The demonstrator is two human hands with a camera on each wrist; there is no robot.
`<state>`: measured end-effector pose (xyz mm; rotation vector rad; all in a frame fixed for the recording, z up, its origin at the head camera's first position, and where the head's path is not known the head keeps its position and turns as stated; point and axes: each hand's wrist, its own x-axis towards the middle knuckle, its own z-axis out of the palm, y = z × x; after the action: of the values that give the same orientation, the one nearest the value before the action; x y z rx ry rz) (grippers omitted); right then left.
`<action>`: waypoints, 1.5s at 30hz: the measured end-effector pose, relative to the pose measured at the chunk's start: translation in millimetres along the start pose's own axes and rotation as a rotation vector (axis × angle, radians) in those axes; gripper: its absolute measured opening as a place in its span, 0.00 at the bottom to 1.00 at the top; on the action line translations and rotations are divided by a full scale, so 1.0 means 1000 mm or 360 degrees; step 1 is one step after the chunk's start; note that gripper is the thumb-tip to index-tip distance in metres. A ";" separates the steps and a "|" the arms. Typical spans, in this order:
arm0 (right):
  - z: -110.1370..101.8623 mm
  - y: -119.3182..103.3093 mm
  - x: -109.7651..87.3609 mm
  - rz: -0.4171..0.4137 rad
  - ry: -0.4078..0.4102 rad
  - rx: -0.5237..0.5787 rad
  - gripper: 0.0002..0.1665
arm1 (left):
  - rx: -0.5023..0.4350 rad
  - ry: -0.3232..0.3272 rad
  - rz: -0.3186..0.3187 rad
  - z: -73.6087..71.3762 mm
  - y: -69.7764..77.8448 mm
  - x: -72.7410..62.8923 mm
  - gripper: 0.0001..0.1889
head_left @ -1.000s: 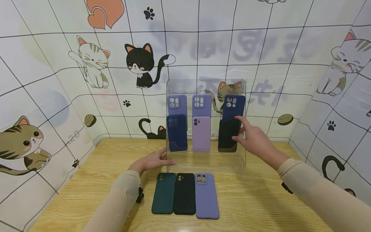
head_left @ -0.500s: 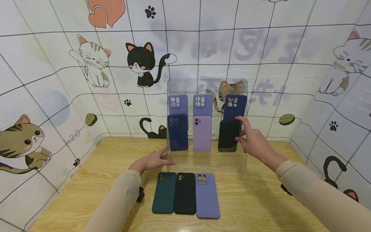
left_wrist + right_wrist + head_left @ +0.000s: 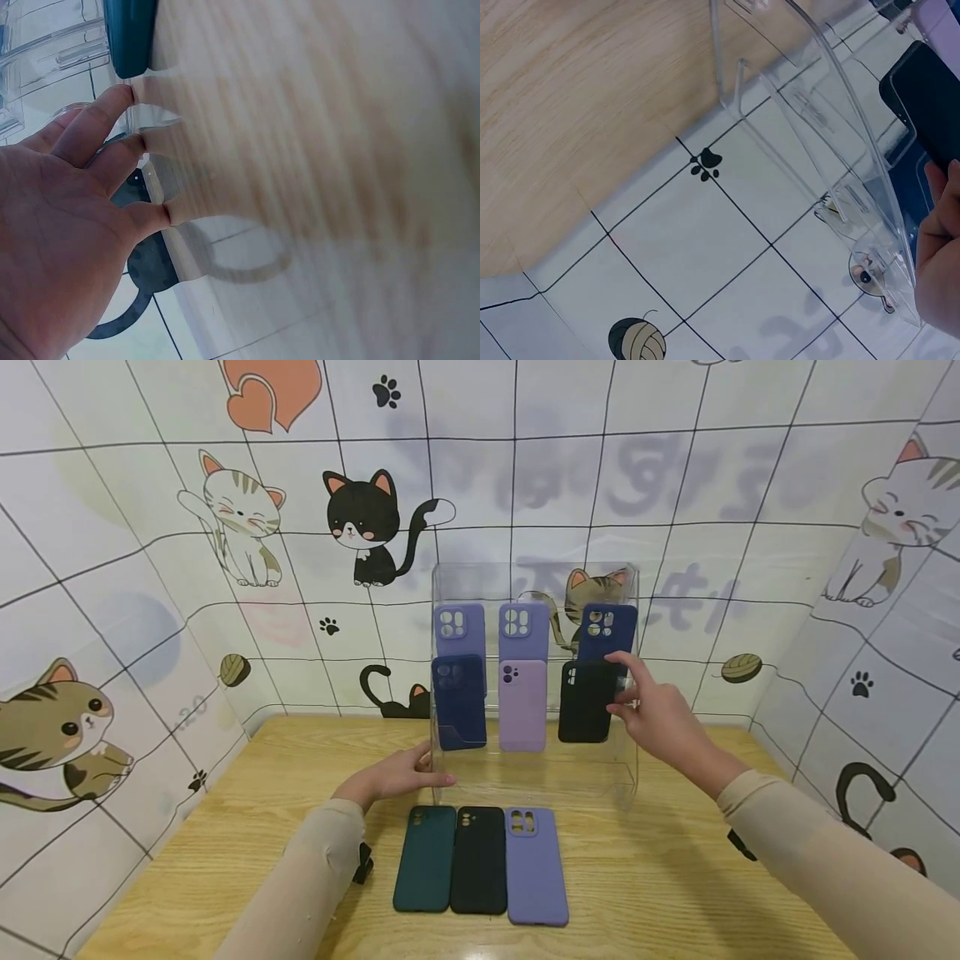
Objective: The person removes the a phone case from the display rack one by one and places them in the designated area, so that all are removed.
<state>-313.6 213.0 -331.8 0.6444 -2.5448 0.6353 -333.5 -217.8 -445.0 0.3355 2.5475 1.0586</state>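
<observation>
Two bare hands are at a clear stand (image 3: pixel 525 772). The right hand (image 3: pixel 663 714) pinches a black phone case (image 3: pixel 583 706) near its right edge, in front of a dark blue case (image 3: pixel 606 642) at the stand's right side. The left hand (image 3: pixel 393 774), its fingers rather straight, touches the lower left corner. Nearer, a green case (image 3: pixel 424 860) lies on the wooden table (image 3: pixel 645 843).
</observation>
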 end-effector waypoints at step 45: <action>-0.028 -0.028 -0.037 0.0478 -0.0412 0.0451 0.53 | 0.0019 -0.0009 0.0058 -0.001 0.001 -0.001 0.60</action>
<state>-260.7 218.1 -319.2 0.4609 -2.8490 1.0943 -333.4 -218.3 -443.5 0.3886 2.5527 1.0543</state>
